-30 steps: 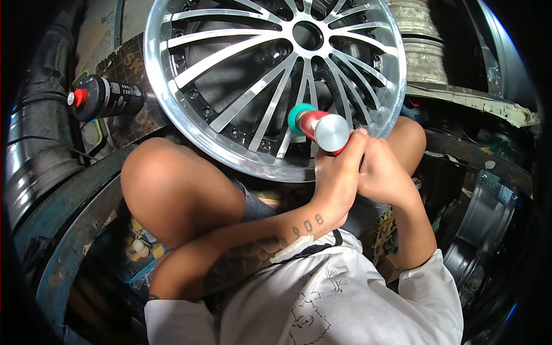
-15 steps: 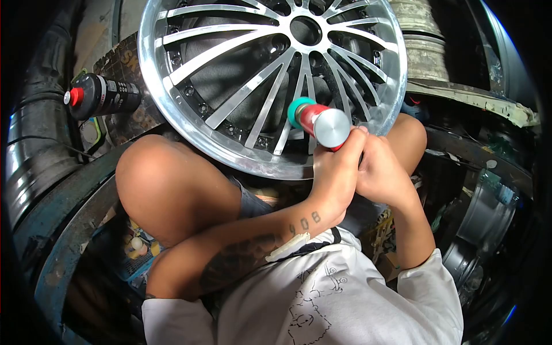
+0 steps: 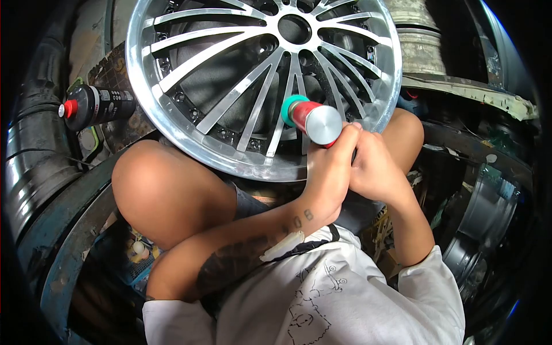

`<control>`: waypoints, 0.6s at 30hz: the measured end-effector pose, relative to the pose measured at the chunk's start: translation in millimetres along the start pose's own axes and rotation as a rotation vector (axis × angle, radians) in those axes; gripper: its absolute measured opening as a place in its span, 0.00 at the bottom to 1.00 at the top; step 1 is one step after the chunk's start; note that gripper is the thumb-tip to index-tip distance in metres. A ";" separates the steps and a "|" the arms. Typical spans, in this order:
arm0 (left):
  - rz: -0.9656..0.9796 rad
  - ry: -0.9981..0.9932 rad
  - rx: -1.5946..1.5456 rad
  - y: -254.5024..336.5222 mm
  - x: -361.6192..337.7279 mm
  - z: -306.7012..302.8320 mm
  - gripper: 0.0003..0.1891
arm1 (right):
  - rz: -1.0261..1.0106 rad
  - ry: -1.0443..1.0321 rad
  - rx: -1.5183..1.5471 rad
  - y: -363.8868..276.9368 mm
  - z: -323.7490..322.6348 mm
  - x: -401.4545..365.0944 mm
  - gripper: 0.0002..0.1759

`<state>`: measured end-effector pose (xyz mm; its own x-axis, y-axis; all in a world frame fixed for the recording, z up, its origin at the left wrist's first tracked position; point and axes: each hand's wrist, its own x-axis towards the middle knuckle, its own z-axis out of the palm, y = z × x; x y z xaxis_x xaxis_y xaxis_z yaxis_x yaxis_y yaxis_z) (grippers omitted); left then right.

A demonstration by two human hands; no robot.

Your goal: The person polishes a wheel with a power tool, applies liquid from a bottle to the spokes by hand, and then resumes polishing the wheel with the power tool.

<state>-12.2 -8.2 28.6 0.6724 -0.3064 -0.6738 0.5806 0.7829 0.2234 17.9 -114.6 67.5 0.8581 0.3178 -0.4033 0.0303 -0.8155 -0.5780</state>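
A red handheld polisher (image 3: 306,118) with a silver round cap and a teal pad (image 3: 292,109) is held over the lower spokes of a silver-and-black alloy wheel (image 3: 190,150). Its pad sits at the spokes just below the hub; whether it touches the metal is hard to tell. My left hand (image 3: 326,178) is closed around the polisher behind its head. Pressed up against it, my right hand (image 3: 375,167) is also closed, gripping at the tool's rear part, which the fingers mostly hide. The wheel leans in front of my bent knees.
A black bottle with a red cap (image 3: 95,108) lies to the left of the wheel. Stacked metal rims (image 3: 418,49) stand at the upper right, and another dark rim (image 3: 480,218) is at the right. A blue metal frame (image 3: 69,247) curves along the left side.
In the view, the wheel, polisher and both hands have shifted slightly left, and the bottle a little less. The grip of both hands looks the same.
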 end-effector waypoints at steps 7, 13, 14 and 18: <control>0.027 0.013 -0.023 -5.3 -5.8 2.6 0.12 | -0.066 0.009 0.052 -0.9 0.0 -3.7 0.24; 0.039 0.061 -0.012 2.0 -5.7 5.5 0.11 | -0.036 -0.013 0.041 -3.2 -1.4 0.2 0.24; 0.041 0.055 -0.012 1.9 -4.7 6.0 0.11 | -0.045 -0.010 0.047 -2.7 -1.4 0.4 0.24; 0.044 0.033 -0.017 1.8 -4.2 3.7 0.11 | 0.006 0.011 -0.002 -5.2 -2.1 -1.6 0.24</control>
<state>-12.3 -7.5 34.4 0.6816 -0.2532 -0.6865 0.5423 0.8047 0.2416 17.4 -111.9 72.6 0.8641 0.3076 -0.3984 0.0266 -0.8183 -0.5741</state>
